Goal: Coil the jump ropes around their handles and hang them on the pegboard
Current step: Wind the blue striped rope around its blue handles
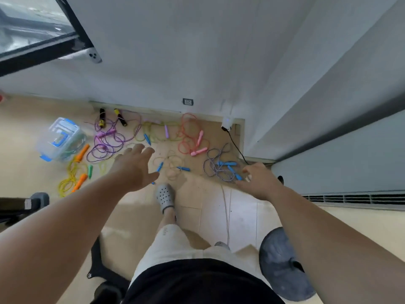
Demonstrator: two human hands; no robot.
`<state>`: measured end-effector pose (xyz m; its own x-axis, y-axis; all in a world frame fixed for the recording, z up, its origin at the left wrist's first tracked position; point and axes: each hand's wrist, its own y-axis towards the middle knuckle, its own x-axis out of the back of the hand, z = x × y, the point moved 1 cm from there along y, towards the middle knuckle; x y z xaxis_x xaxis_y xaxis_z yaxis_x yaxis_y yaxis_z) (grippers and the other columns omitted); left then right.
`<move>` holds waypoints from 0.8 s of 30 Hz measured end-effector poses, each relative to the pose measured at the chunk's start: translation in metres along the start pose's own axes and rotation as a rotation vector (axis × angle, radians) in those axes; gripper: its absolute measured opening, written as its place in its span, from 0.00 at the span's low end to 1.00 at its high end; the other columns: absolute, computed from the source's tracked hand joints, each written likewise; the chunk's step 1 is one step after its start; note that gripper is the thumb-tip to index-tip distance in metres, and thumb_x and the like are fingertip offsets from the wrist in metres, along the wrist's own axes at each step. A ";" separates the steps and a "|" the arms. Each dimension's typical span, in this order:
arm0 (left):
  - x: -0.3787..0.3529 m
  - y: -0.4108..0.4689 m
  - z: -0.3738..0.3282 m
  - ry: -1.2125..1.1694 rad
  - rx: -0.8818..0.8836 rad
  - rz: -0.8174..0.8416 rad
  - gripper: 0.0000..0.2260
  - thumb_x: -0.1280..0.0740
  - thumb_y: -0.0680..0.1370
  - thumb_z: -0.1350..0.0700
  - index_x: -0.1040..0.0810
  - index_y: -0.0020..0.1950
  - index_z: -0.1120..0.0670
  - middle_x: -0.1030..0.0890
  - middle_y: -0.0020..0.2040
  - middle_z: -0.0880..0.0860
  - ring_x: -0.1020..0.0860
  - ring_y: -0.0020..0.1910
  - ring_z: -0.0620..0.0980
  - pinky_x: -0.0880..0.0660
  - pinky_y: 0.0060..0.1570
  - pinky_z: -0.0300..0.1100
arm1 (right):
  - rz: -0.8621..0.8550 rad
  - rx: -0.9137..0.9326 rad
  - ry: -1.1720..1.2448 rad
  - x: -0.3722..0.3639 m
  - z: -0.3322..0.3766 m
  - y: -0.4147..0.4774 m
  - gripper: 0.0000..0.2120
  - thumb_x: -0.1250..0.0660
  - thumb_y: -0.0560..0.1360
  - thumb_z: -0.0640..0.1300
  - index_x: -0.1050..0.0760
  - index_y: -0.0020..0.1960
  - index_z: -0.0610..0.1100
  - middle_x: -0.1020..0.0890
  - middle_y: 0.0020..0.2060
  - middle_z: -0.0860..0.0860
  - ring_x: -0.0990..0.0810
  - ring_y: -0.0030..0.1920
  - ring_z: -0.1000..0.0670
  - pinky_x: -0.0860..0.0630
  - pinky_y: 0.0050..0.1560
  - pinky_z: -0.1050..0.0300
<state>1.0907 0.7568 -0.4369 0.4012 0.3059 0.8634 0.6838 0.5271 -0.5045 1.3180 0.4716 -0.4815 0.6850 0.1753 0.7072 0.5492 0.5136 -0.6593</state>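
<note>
Tan floor (26,172): jump ropes (190,137) uncoiled, handles (183,169) pointing mixed directions.

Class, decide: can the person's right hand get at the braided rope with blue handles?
Probably yes: the right hand, open and empty, hangs close by the braided rope, with nothing between them.

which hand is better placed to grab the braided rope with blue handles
Right, likely. The right hand hangs empty just beside the braided rope; the left hand is spread nearer the purple rope.
</note>
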 end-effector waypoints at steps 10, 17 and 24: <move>0.030 0.203 0.057 -0.086 -0.032 0.134 0.33 0.31 0.76 0.39 0.35 0.77 0.49 0.32 0.74 0.54 0.31 0.70 0.60 0.26 0.61 0.56 | 0.058 -0.214 0.175 0.012 0.040 0.137 0.27 0.31 0.73 0.65 0.25 0.66 0.52 0.30 0.63 0.49 0.23 0.55 0.48 0.23 0.55 0.52; -0.049 0.328 0.004 -0.160 -0.125 0.236 0.32 0.30 0.76 0.41 0.35 0.77 0.49 0.31 0.72 0.54 0.30 0.70 0.59 0.28 0.62 0.53 | 0.127 -0.199 0.216 -0.035 0.020 0.277 0.30 0.32 0.76 0.62 0.28 0.72 0.47 0.30 0.69 0.47 0.28 0.67 0.47 0.29 0.67 0.52; -0.207 0.463 -0.068 -0.074 -0.296 0.373 0.34 0.31 0.76 0.42 0.40 0.79 0.49 0.32 0.71 0.55 0.29 0.68 0.59 0.27 0.62 0.53 | 0.215 -0.290 0.228 -0.158 -0.055 0.433 0.31 0.33 0.73 0.66 0.28 0.71 0.51 0.29 0.70 0.49 0.24 0.64 0.46 0.26 0.65 0.44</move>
<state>1.3662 0.8834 -0.8496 0.6151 0.4924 0.6158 0.6499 0.1257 -0.7496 1.4743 0.6204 -0.8930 0.8689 0.0456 0.4929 0.4721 0.2226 -0.8529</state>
